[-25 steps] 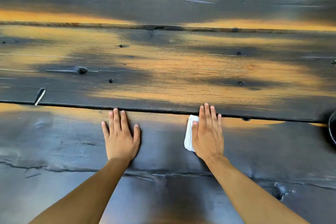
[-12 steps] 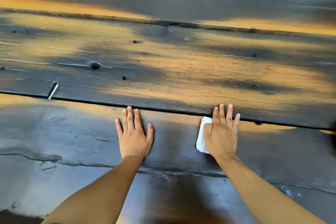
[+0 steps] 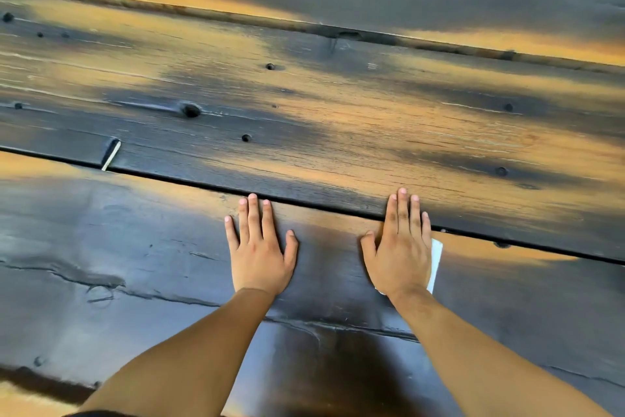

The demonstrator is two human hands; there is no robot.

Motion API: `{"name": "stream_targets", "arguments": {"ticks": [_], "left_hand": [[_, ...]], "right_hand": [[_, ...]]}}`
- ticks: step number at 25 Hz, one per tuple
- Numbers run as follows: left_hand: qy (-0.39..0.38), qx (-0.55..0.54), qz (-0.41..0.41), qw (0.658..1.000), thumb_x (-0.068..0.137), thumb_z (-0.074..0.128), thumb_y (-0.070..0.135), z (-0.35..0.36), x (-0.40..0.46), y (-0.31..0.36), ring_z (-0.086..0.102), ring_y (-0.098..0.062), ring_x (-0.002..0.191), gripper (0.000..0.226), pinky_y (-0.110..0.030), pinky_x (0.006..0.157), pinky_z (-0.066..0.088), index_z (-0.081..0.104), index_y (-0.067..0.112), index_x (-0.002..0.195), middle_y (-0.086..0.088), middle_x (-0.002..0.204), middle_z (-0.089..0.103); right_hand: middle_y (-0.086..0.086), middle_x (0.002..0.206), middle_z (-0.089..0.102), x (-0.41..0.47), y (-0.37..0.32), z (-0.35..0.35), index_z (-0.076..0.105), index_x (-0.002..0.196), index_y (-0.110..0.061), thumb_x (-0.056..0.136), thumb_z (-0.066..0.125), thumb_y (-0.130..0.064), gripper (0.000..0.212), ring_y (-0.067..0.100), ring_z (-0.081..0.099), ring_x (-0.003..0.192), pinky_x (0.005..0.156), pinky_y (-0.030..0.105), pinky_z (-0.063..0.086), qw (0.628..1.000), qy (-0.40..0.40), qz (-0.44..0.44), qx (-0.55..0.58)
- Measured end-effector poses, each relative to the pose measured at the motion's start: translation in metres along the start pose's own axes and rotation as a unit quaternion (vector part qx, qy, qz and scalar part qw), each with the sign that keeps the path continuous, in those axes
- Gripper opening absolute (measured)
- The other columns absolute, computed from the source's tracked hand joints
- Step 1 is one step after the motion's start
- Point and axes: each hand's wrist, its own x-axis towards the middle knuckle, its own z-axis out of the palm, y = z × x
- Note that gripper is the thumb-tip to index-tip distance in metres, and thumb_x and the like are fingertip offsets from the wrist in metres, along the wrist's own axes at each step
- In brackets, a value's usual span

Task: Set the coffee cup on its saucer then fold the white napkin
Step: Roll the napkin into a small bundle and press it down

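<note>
My right hand (image 3: 400, 254) lies flat, palm down, on the folded white napkin (image 3: 436, 259). Only a narrow white strip of the napkin shows along the hand's right side; the hand hides the remainder. My left hand (image 3: 258, 254) rests flat on the bare wood a hand's width to the left, fingers slightly spread, holding nothing. Both sets of fingertips reach the dark gap between two planks. No coffee cup or saucer is in view.
The dark, worn plank table (image 3: 338, 119) fills the view, with knots, cracks and orange patches. A long gap (image 3: 169, 177) between planks runs across just beyond my fingers. A small pale sliver (image 3: 111, 154) sticks up at that gap on the left.
My right hand has slid left over the napkin: the white edge showed on its left side before and now shows on its right. The view has swung left. My left hand stays flat.
</note>
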Motion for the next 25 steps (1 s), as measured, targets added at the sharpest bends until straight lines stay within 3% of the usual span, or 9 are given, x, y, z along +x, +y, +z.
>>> {"name": "stream_targets", "arguments": {"ticks": [4, 8, 12, 19, 25], "left_hand": [[-0.01, -0.012, -0.002, 1.0, 0.096, 0.035, 0.05, -0.004, 0.0, 0.0, 0.013, -0.032, 0.156, 0.076, -0.059, 0.124, 0.012, 0.028, 0.005, 0.157, -0.016, 0.166, 0.022], [-0.014, -0.011, -0.003, 1.0, 0.096, 0.033, 0.051, -0.003, 0.0, -0.001, 0.012, -0.031, 0.156, 0.076, -0.059, 0.124, 0.011, 0.027, 0.006, 0.157, -0.016, 0.167, 0.021], [-0.009, -0.009, -0.004, 1.0, 0.096, 0.032, 0.051, -0.003, 0.001, -0.001, 0.011, -0.031, 0.156, 0.077, -0.059, 0.124, 0.01, 0.026, 0.006, 0.157, -0.016, 0.167, 0.021], [-0.014, -0.013, -0.001, 1.0, 0.096, 0.033, 0.051, -0.003, -0.001, 0.0, 0.011, -0.032, 0.156, 0.077, -0.059, 0.124, 0.01, 0.026, 0.005, 0.157, -0.016, 0.167, 0.02], [-0.015, -0.014, -0.003, 1.0, 0.096, 0.033, 0.051, -0.003, 0.0, -0.002, 0.01, -0.032, 0.156, 0.077, -0.059, 0.124, 0.009, 0.026, 0.006, 0.157, -0.016, 0.167, 0.02]], "right_hand": [[0.011, 0.168, 0.009, -0.003, 0.004, -0.009, 0.02, 0.158, -0.004, 0.097, 0.03, -0.046, 0.075, 0.027, 0.002, 0.157, 0.127, 0.048, 0.004, 0.999, 0.013, -0.008, 0.046], [0.012, 0.168, 0.016, -0.013, 0.031, -0.018, 0.025, 0.157, -0.004, 0.098, 0.028, -0.039, 0.068, 0.026, 0.008, 0.156, 0.127, 0.047, 0.003, 0.995, 0.062, -0.013, 0.078], [0.013, 0.167, 0.018, -0.014, 0.04, -0.002, 0.027, 0.156, -0.003, 0.098, 0.026, -0.044, 0.071, 0.027, 0.014, 0.156, 0.125, 0.05, 0.013, 0.998, 0.036, -0.017, 0.043], [0.012, 0.167, 0.017, -0.013, 0.039, -0.007, 0.025, 0.157, -0.004, 0.096, 0.027, -0.044, 0.073, 0.028, 0.013, 0.156, 0.125, 0.051, 0.012, 1.0, 0.007, -0.014, 0.025], [0.011, 0.168, 0.013, -0.011, 0.014, -0.021, 0.024, 0.157, -0.006, 0.094, 0.036, -0.044, 0.075, 0.026, 0.004, 0.157, 0.127, 0.046, -0.003, 0.998, 0.022, -0.049, 0.04]]}}
